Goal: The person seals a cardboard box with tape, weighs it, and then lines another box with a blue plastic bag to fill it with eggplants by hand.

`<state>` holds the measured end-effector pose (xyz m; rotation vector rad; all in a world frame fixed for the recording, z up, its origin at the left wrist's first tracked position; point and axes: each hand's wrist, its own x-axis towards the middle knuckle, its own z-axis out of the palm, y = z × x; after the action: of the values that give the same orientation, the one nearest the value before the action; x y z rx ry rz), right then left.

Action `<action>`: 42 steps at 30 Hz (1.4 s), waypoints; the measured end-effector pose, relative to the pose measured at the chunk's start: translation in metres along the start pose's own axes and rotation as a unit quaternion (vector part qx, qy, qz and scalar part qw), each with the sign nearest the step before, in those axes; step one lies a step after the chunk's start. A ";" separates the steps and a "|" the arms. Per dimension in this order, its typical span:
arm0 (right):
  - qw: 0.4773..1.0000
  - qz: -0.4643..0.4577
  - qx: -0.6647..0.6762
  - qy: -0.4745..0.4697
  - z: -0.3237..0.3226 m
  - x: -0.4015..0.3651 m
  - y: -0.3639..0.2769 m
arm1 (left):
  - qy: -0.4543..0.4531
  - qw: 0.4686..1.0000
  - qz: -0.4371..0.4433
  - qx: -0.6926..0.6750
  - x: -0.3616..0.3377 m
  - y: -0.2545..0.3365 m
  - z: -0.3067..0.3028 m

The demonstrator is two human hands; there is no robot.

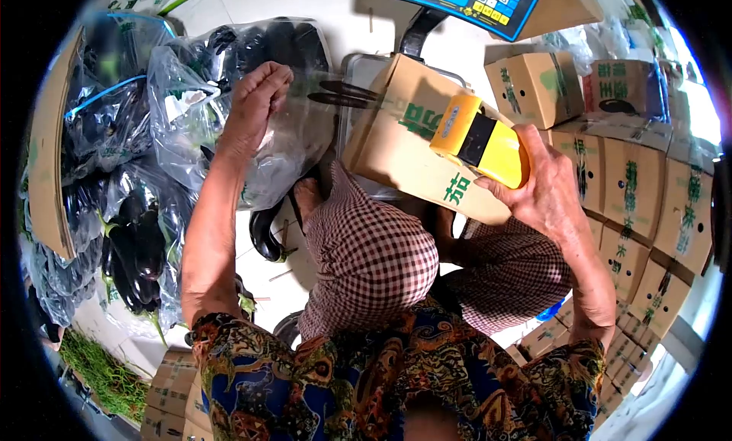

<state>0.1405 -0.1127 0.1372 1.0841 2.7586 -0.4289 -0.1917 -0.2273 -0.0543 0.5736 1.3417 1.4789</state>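
My right hand [543, 178] grips a yellow tape dispenser [507, 153] over a cardboard box [404, 147] with green printed characters. The box rests on the platform of a scale [357, 69]. My left hand [263, 98] is closed in a fist, up at the left of the box, in front of a clear plastic bag [179, 128] of eggplants; I cannot tell what, if anything, its fingers hold. Between the fist and the box, two thin dark blade-like shapes [341, 95] point left.
The scale's display [465, 5] stands behind the box. Stacked cartons [644, 193] line the right side. More bagged eggplants [137, 250] lie at left, and a loose eggplant [263, 235] is on the floor by my foot. Green stalks [103, 372] lie at lower left.
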 end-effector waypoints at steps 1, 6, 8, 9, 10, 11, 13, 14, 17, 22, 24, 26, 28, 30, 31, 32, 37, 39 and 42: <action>1.000 -0.004 0.003 -0.002 0.002 0.002 -0.001 | -0.007 1.000 0.001 -0.007 0.000 -0.005 -0.002; 1.000 0.003 -0.001 -0.020 0.003 0.010 -0.011 | 0.024 0.999 -0.018 0.040 0.005 -0.019 -0.005; 1.000 -0.007 -0.008 -0.014 0.003 0.014 -0.014 | 0.021 0.996 -0.016 0.081 0.006 -0.021 -0.006; 1.000 -0.009 -0.012 -0.016 0.004 0.015 -0.015 | 0.019 0.995 -0.015 0.101 0.007 -0.022 -0.006; 1.000 -0.011 -0.016 -0.018 0.005 0.016 -0.015 | 0.015 0.990 0.031 0.137 0.008 -0.028 -0.008; 1.000 -0.011 -0.019 -0.019 0.005 0.017 -0.015 | 0.010 0.982 0.077 0.173 0.011 -0.039 -0.010; 0.999 0.001 -0.033 -0.026 0.007 0.018 -0.016 | 0.022 0.959 0.146 0.240 0.018 -0.055 -0.008; 0.999 0.006 -0.038 -0.030 0.009 0.019 -0.017 | 0.039 0.947 0.169 0.271 0.022 -0.064 -0.005; 0.999 -0.017 -0.048 -0.003 0.016 0.022 -0.018 | 0.056 0.936 0.195 0.288 0.032 -0.091 -0.002; 0.998 -0.006 -0.059 -0.034 0.023 0.025 -0.016 | 0.064 0.923 0.172 0.339 0.029 -0.123 0.022; 0.997 -0.020 -0.070 -0.031 0.025 0.027 -0.019 | 0.078 0.901 0.263 0.337 0.030 -0.139 0.034; 0.998 -0.025 -0.062 -0.016 0.029 0.028 -0.019 | 0.052 0.932 0.151 0.326 0.035 -0.166 0.039; 0.997 -0.041 -0.067 -0.004 0.030 0.031 -0.020 | 0.039 0.923 0.140 0.355 0.037 -0.176 0.050; 0.998 -0.018 -0.056 -0.023 0.031 0.032 -0.019 | 0.053 0.949 0.178 0.256 0.035 -0.188 0.061; 0.998 -0.018 -0.049 -0.020 0.031 0.032 -0.018 | 0.047 0.967 0.173 0.183 0.034 -0.194 0.068; 0.999 -0.017 -0.044 -0.018 0.031 0.032 -0.018 | 0.034 0.975 0.155 0.156 0.034 -0.199 0.069; 0.999 -0.022 -0.046 -0.003 0.034 0.032 -0.018 | -0.009 0.966 0.132 0.220 0.025 -0.180 0.065; 0.999 -0.023 -0.044 -0.005 0.034 0.031 -0.020 | -0.010 0.950 0.120 0.287 0.022 -0.184 0.061; 0.999 -0.012 -0.032 -0.009 0.036 0.032 -0.019 | -0.071 0.909 -0.014 0.410 0.044 -0.188 0.054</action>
<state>0.1058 -0.1168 0.0996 1.0297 2.7514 -0.3504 -0.0945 -0.1895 -0.2254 1.1567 1.8243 0.7698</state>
